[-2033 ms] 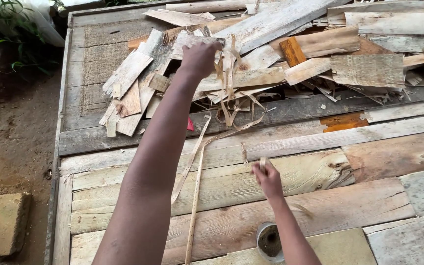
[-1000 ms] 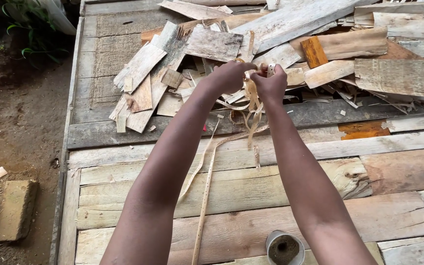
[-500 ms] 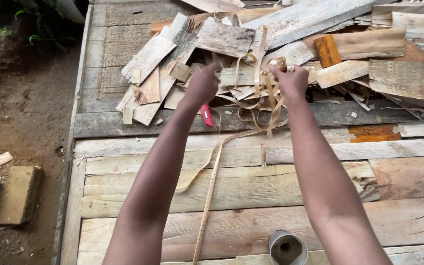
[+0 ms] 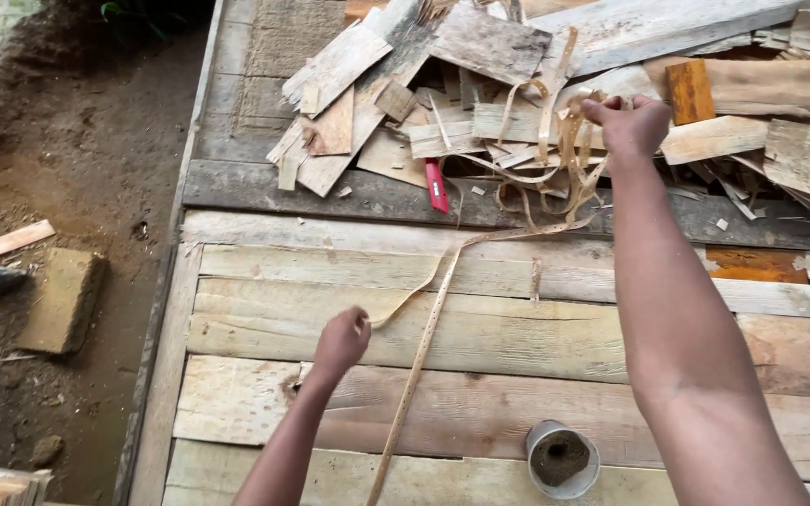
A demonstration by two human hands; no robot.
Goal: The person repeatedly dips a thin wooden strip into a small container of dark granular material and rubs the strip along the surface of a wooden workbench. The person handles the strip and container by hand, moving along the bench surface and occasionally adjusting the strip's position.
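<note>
My right hand (image 4: pixel 628 124) is stretched far out over a pile of wood scraps (image 4: pixel 480 84) and grips a bundle of thin tan strips (image 4: pixel 569 159) that hang in loops. My left hand (image 4: pixel 341 339) is drawn back near me over the plank floor (image 4: pixel 264 328) and pinches the near end of one strip. A long flat strip (image 4: pixel 424 347) runs from the bundle down across the planks toward me.
A red-handled tool (image 4: pixel 436 186) lies at the pile's near edge. A short white cylinder filled with dark matter (image 4: pixel 561 457) stands on the planks close to me. Bare soil with a block (image 4: pixel 60 298) lies to the left of the platform edge.
My left hand has let go at the pile and pulled back toward me with a strip end. My right hand stays out at the pile with the bundle.
</note>
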